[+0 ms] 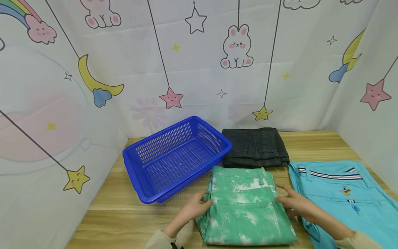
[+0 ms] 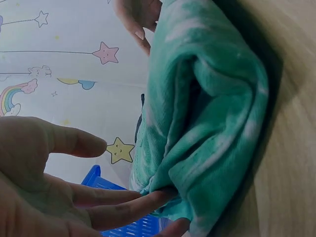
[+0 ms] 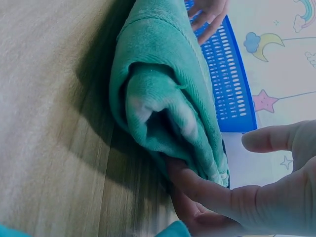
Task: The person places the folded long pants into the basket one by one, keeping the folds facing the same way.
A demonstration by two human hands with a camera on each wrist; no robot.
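Green and white tie-dye trousers (image 1: 245,207), folded into a thick flat bundle, lie on the wooden table between both hands. My left hand (image 1: 196,206) is at the bundle's left side, its fairly straight fingertips touching the folded layers; in the left wrist view the thumb (image 2: 81,142) stands apart from the cloth. On the opposite side is my right hand (image 1: 296,204). The right wrist view shows its fingers (image 3: 202,190) at the bundle's lower edge, their tips partly hidden by cloth, with the thumb (image 3: 266,139) raised away. Neither hand grips the trousers.
A blue plastic basket (image 1: 130,166) with nothing in it stands behind and left of the bundle. Folded black jeans (image 1: 255,147) lie at the back. Light blue trousers (image 1: 345,207) spread over the table's right side, near my right forearm. A patterned white curtain (image 1: 199,69) encloses the table.
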